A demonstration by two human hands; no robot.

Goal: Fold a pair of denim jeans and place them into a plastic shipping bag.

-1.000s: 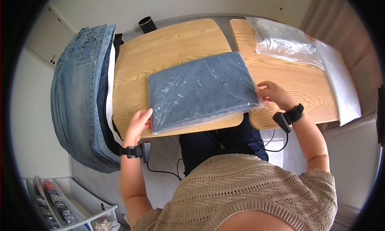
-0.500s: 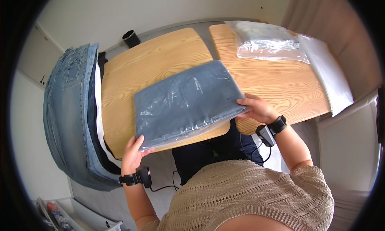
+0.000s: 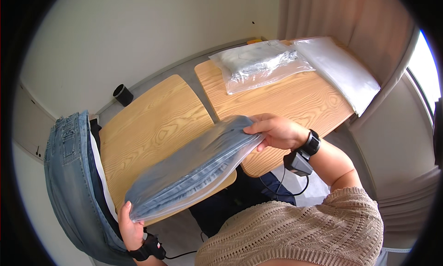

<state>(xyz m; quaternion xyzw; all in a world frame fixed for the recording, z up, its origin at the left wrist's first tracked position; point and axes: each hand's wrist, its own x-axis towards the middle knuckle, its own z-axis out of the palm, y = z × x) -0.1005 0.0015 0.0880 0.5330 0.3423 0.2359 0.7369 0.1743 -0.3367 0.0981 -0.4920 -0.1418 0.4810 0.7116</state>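
A clear plastic bag (image 3: 189, 167) with folded blue denim inside is tilted above the tables, its near edge showing the stacked folds. My right hand (image 3: 280, 131) pinches its right corner, thumb on top. At the lower left, my left hand (image 3: 131, 227) grips the opposite near corner, with the thumb over the film. The bag's underside is hidden.
Two wood-grain tables (image 3: 152, 113) stand with a gap between. A filled clear bag (image 3: 263, 65) and flat clear bags (image 3: 339, 72) lie on the right one. Stacked jeans (image 3: 69, 173) hang at the left edge. A black bin (image 3: 123, 95) stands behind.
The bag has tipped from lying nearly flat to facing me more edge-on, so its folded layers show. My left hand has moved lower. The whole view has turned to the right.
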